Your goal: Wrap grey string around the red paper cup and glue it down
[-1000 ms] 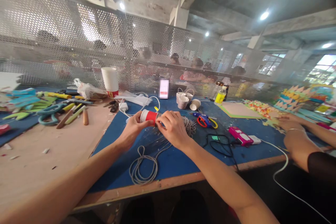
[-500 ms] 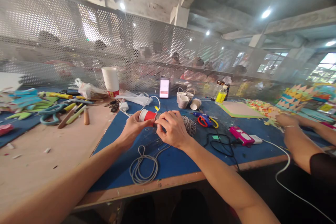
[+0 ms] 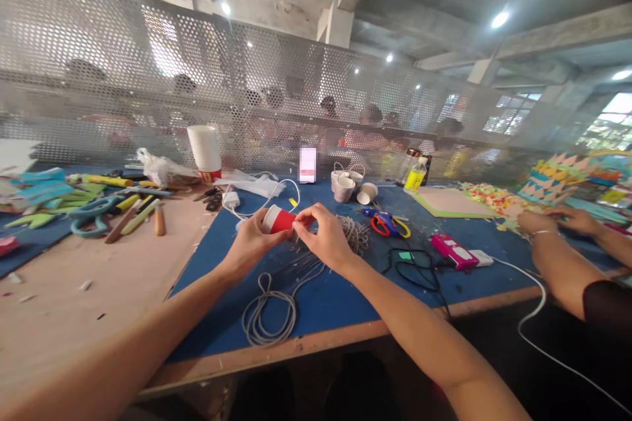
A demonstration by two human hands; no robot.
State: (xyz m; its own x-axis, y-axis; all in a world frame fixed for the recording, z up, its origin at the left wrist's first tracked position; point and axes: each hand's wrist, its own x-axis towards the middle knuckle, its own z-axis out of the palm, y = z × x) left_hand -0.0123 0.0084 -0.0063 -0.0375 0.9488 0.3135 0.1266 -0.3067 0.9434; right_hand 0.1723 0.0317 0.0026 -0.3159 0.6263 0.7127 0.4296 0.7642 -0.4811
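A red-and-white paper cup lies on its side in the air, with the fingers and thumb of my left hand wrapped round it. My right hand is closed in a pinch against the right end of the cup; what lies between its fingertips is too small to make out. Below the hands, a loose coil of grey cord rests on the blue mat, and one strand runs up under my right hand. A tangled bundle of the same cord sits just behind that hand.
Several small cord-covered cups stand beyond my hands, near a propped phone. Scissors and a magenta device lie to the right. At left are stacked paper cups and tools. A co-worker's hands are at far right.
My right hand's fingers have shifted up along the cup's end and turned, with thumb and fingertips drawn together. My left hand keeps its hold, with the cup slightly turned.
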